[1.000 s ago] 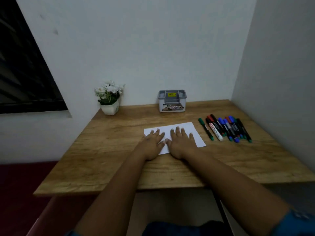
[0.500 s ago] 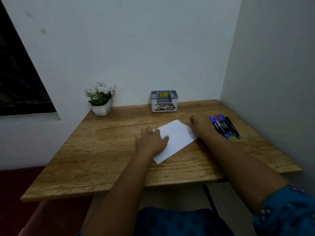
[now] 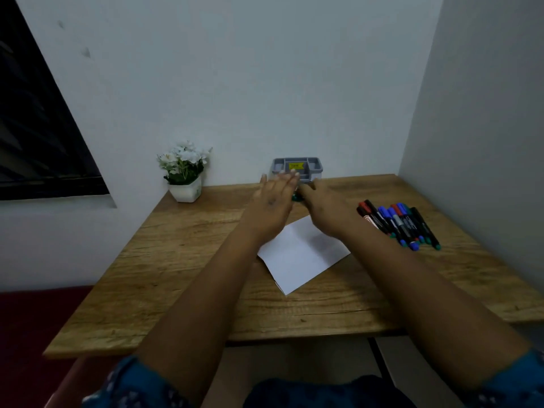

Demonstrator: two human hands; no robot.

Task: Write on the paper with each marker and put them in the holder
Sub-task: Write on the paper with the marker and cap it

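Both hands are raised together above the white paper (image 3: 303, 254), just in front of the grey holder (image 3: 312, 164) at the back wall. My right hand (image 3: 326, 207) grips a green marker (image 3: 294, 197), of which only a small green end shows between the hands. My left hand (image 3: 273, 198) has its fingers straight and meets that end of the marker. The paper lies skewed on the wooden table (image 3: 182, 260). Several markers (image 3: 397, 225) with red, blue, green and black caps lie in a row to the right of the paper.
A white pot of white flowers (image 3: 185, 175) stands at the back left of the table. Walls close the table in at the back and on the right. A dark window is on the left.
My right hand has taken a green marker from the row and lifted it to the middle. My left hand has left the paper and risen to meet it.
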